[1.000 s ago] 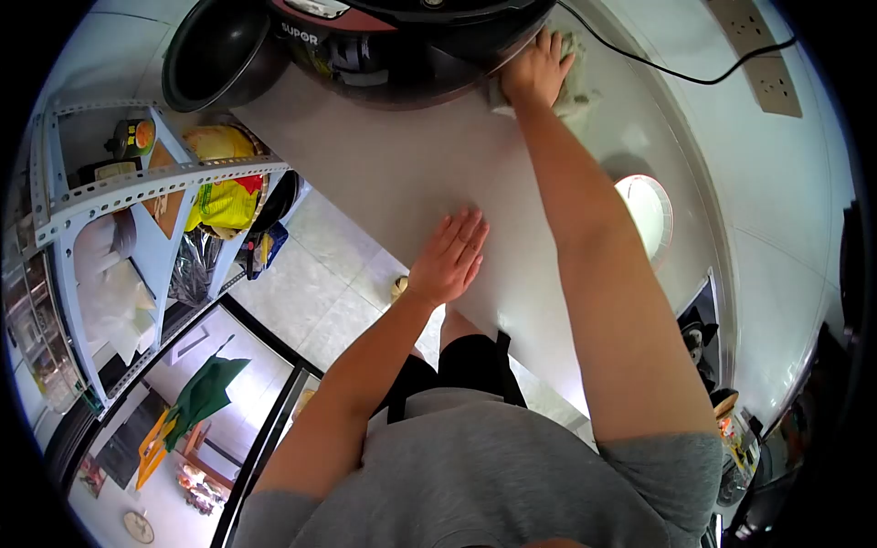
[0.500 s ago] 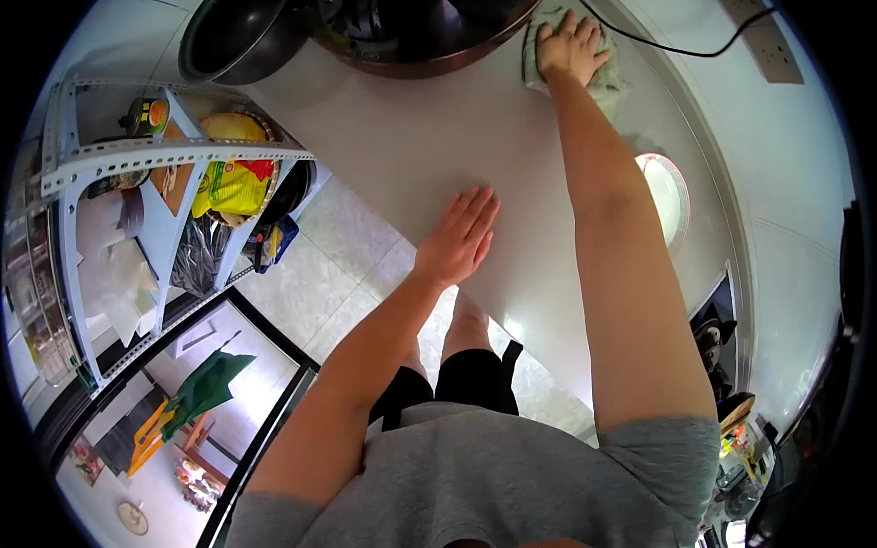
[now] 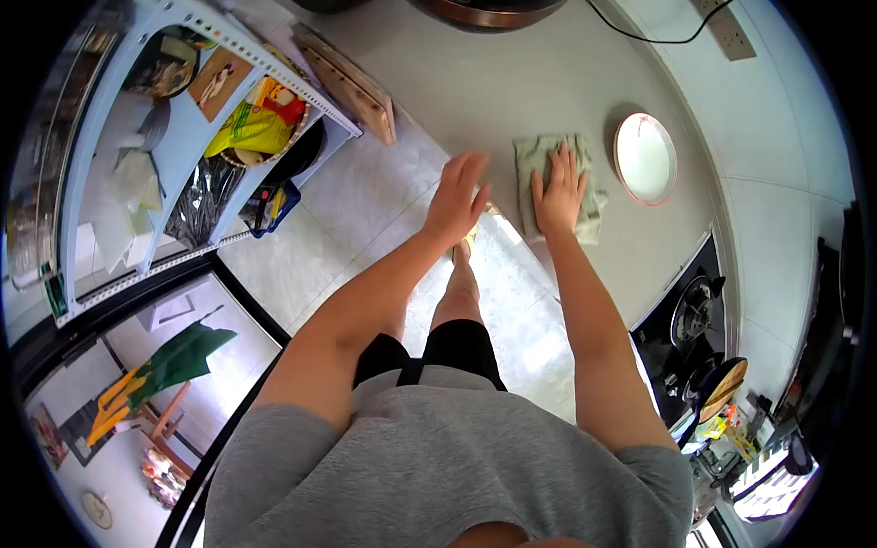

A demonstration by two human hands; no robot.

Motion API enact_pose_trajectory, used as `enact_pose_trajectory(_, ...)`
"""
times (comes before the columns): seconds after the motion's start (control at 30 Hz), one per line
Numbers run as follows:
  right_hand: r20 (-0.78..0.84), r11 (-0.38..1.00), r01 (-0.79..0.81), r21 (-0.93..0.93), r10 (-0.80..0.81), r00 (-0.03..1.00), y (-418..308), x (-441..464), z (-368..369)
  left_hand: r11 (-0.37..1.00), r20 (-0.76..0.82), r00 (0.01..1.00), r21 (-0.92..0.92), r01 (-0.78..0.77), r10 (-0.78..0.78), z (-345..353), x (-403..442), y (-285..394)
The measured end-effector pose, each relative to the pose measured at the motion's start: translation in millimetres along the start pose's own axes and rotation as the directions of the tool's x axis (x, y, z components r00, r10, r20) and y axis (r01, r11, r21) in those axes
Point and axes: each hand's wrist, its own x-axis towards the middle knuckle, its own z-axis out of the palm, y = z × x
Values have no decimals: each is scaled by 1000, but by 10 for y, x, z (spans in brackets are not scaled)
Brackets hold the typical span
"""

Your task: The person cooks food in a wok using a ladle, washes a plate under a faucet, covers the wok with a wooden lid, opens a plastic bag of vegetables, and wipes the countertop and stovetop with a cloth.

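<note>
My right hand (image 3: 560,194) lies flat on a pale green cloth (image 3: 532,169), its fingers stretched out and pressing it against the light countertop (image 3: 475,82). The cloth is spread out and somewhat crumpled around the hand. Just to its right stands a white bowl (image 3: 645,160) with a red rim, apart from the cloth. My left hand (image 3: 457,201) holds nothing. It is at the counter's front edge, fingers extended and slightly blurred; whether it touches the edge I cannot tell.
Dark cookware with a copper-coloured rim (image 3: 489,16) stands at the counter's far end. A black gas stove (image 3: 685,315) is at the right, and a wall socket (image 3: 728,32) with a black cable above. Left are a wooden board (image 3: 345,82) and a metal shelf (image 3: 315,102) with a yellow packet (image 3: 251,128).
My right hand has drawn the cloth from the far end back toward me, to beside the bowl. My left hand has shifted to the counter's edge. The whole view has moved.
</note>
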Motion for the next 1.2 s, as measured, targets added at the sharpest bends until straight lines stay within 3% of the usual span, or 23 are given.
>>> enact_pose_trajectory(0.03, -5, 1000, 16, -2, -16, 1000, -31, -170, -112, 1000, 40, 999, -20, 22, -21, -175, -241, -15)
enact_pose_trajectory(0.1, 203, 994, 80, -76, -63, 977, -96, -502, -322, 997, 125, 990, 3, 72, -72, -541, -767, -113)
enact_pose_trajectory(0.13, 202, 992, 97, -81, -78, 976, -134, -635, -415, 986, 146, 975, 38, 162, -166, -678, -1094, -213)
enact_pose_trajectory(0.2, 398, 984, 160, -74, -118, 910, -197, -865, -576, 939, 189, 920, 90, 332, -344, -1009, -1673, -309)
enact_pose_trajectory(0.3, 394, 955, 253, -157, -174, 903, -132, -1000, -465, 853, 167, 844, 225, 470, -509, -1390, -2378, -509)
enact_pose_trajectory(0.37, 377, 949, 269, -165, -191, 906, -155, -985, -355, 783, 138, 775, 211, 585, -616, -1562, -2603, -518)
enact_pose_trajectory(0.47, 416, 925, 356, -136, -272, 868, -346, -714, -226, 761, 53, 770, 212, 613, -636, -1611, -2748, -504)
enact_pose_trajectory(0.53, 326, 907, 384, -175, -314, 892, -745, -322, -45, 733, 17, 746, 202, 649, -665, -1576, -2760, -513)
enact_pose_trajectory(0.6, 269, 903, 400, -159, -350, 897, -1163, 101, 135, 647, 24, 650, 138, 750, -759, -1483, -2730, -494)
enact_pose_trajectory(0.7, 121, 877, 473, -88, -462, 879, -1718, 737, 464, 698, 27, 701, 135, 704, -712, -1361, -2740, -475)
enact_pose_trajectory(0.77, 86, 853, 507, -123, -500, 862, -2071, 1187, 698, 656, 30, 657, 106, 748, -754, -1326, -2710, -379)
enact_pose_trajectory(0.83, 47, 842, 524, -132, -523, 851, -2403, 1557, 909, 686, 39, 693, 194, 701, -720, -1288, -2831, -328)
enact_pose_trajectory(0.87, 20, 841, 530, -108, -531, 847, -2561, 1739, 992, 645, 49, 648, 183, 742, -760, -1236, -2923, -330)
enact_pose_trajectory(0.9, 41, 841, 528, -117, -528, 849, -2720, 1892, 1035, 562, 79, 557, 135, 816, -827, -1257, -2882, -240)
enact_pose_trajectory(0.97, 63, 845, 523, -110, -519, 852, -2930, 2143, 1110, 521, 76, 515, 132, 843, -854, -1211, -2958, -167)
enact_pose_trajectory(1.07, 2, 817, 572, -74, -573, 819, -3148, 2316, 1056, 517, 84, 510, 145, 843, -856, -1189, -2927, -52)
enact_pose_trajectory(1.13, 268, 803, 555, -218, -498, 825, -3181, 2325, 869, 533, 97, 525, 169, 829, -846, -1193, -2851, -16)
enact_pose_trajectory(1.2, 165, 802, 583, -128, -563, 810, -2935, 2115, 920, 571, 148, 551, 195, 798, -821, -1241, -2704, -48)
